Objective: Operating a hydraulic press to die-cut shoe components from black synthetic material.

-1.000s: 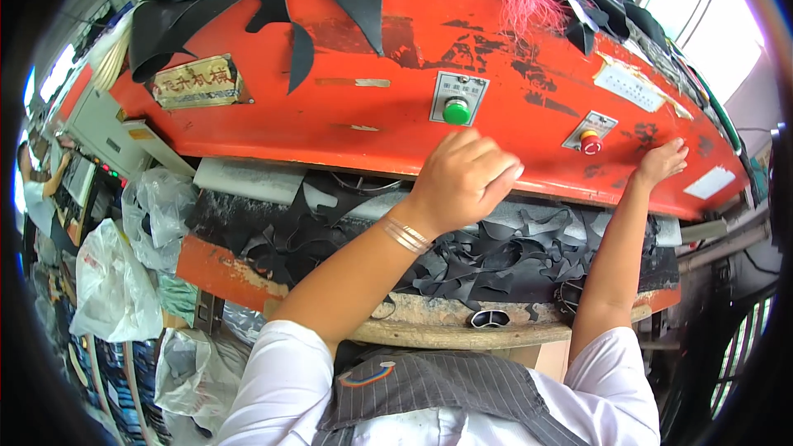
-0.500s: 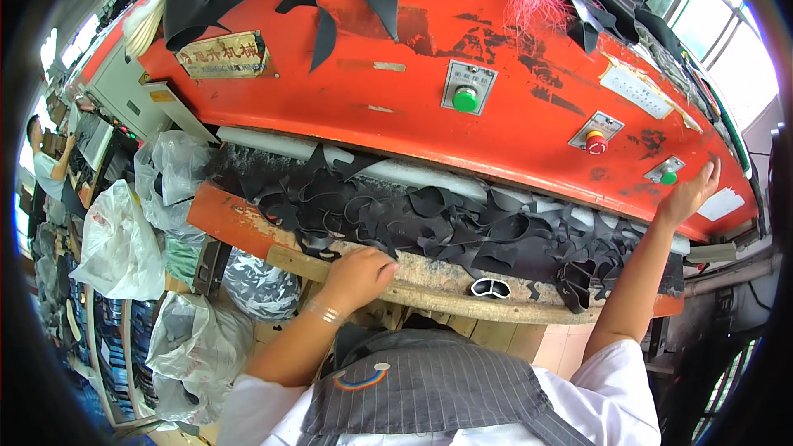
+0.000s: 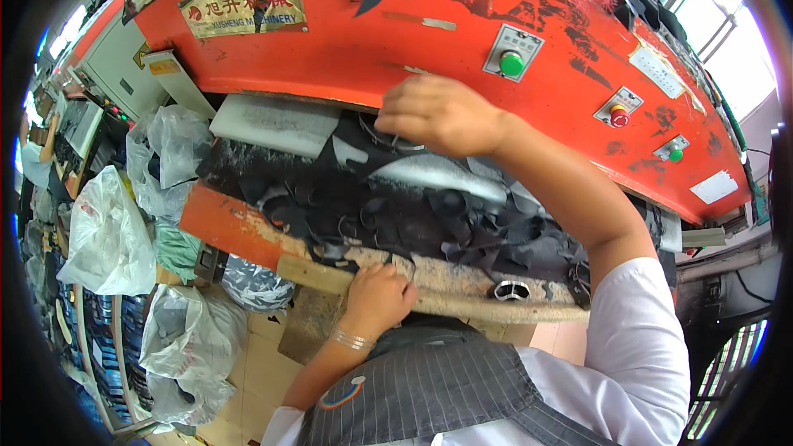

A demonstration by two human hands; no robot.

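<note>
My right hand [image 3: 442,116] is over the work bed, in front of the machine's red beam [image 3: 372,49]. Its fingers are together and bent, a little blurred, right at a thin metal cutting die [image 3: 401,147]. The hand covers part of the die; whether it grips the rim cannot be told. Loosely curled, my left hand [image 3: 380,297] rests on the wooden front ledge [image 3: 446,301] beside black scraps; anything under its fingers is hidden. Another small cutting die [image 3: 511,290], with a curved outline, lies on the ledge to its right. Cut black sheet material [image 3: 355,219] covers the bed.
Two green buttons [image 3: 511,64] and a red knob [image 3: 618,116] sit on the beam. White padding [image 3: 277,125] lies at the bed's back left. Plastic bags [image 3: 107,235] stand on the left. Another person [image 3: 37,161] works at the far left.
My right hand has left the rightmost green button and moved left to the die at the back of the bed. My left hand has shifted slightly right along the ledge. The view has shifted too.
</note>
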